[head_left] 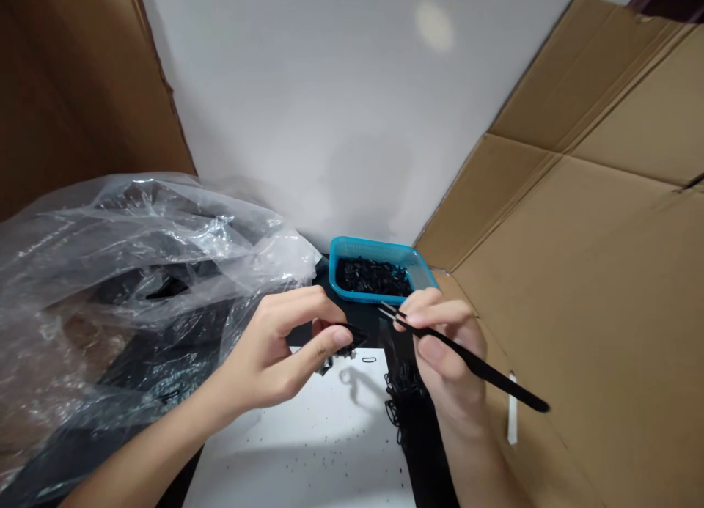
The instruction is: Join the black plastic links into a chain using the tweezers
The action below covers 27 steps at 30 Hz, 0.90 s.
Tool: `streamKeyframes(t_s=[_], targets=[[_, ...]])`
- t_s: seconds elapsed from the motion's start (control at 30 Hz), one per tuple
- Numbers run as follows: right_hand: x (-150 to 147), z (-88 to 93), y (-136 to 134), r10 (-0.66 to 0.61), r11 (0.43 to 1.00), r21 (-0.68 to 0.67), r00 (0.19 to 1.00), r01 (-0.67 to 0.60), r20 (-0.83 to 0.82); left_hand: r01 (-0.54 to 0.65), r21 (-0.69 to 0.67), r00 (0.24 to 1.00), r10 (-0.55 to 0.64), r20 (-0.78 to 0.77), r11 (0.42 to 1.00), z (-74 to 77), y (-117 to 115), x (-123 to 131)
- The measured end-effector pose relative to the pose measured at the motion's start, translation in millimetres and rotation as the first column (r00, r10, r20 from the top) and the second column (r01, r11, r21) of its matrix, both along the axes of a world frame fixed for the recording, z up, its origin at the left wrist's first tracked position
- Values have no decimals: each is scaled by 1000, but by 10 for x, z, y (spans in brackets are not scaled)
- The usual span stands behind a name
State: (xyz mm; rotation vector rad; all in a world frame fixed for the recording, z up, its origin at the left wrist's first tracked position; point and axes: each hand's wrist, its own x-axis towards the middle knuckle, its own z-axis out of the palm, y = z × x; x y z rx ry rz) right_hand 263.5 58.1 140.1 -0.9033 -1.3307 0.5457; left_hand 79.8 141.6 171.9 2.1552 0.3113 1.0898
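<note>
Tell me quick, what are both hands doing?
Left hand: closed, pinching a small black part.
Right hand: closed, holding black tweezers.

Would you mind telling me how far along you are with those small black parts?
Nothing is visibly set aside as finished yet. In hand: the left hand pinches a small black part while the right hand aims black tweezers at it. Remaining, probably plenty: the blue basket holds a heap of black pieces, and loose black rings lie on the white table.
</note>
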Motion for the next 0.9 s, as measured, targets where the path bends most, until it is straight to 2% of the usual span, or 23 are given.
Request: streamKeyframes(t_s=[0.1, 0.23, 0.37, 0.47, 0.57, 0.8, 0.9], targets=[[-57, 66, -129, 9, 989, 146, 1000, -9, 6, 40, 13, 999, -40, 9, 999, 4, -20, -1], [-148, 82, -218, 0, 984, 179, 997, -14, 81, 80, 33, 997, -80, 3, 996, -2, -43, -13], [-181, 110, -265, 16, 989, 145, 989, -37, 146, 91, 61, 996, -89, -25, 994, -23, -62, -43], [-209, 156, -309, -21, 998, 65, 989, 11, 144, 70, 83, 997, -66, -50, 994, -42, -73, -56], [-237, 180, -341, -39, 999, 42, 991, 34, 128, 66, 100, 997, -61, -55, 993, -54, -82, -55], [-209, 160, -316, 14, 999, 28, 995, -17, 100, 88, 116, 996, -85, -33, 989, -63, -98, -52], [-174, 116, -266, 82, 996, 42, 996, -83, 44, 99, 103, 995, -96, -30, 990, -78, -93, -52]])
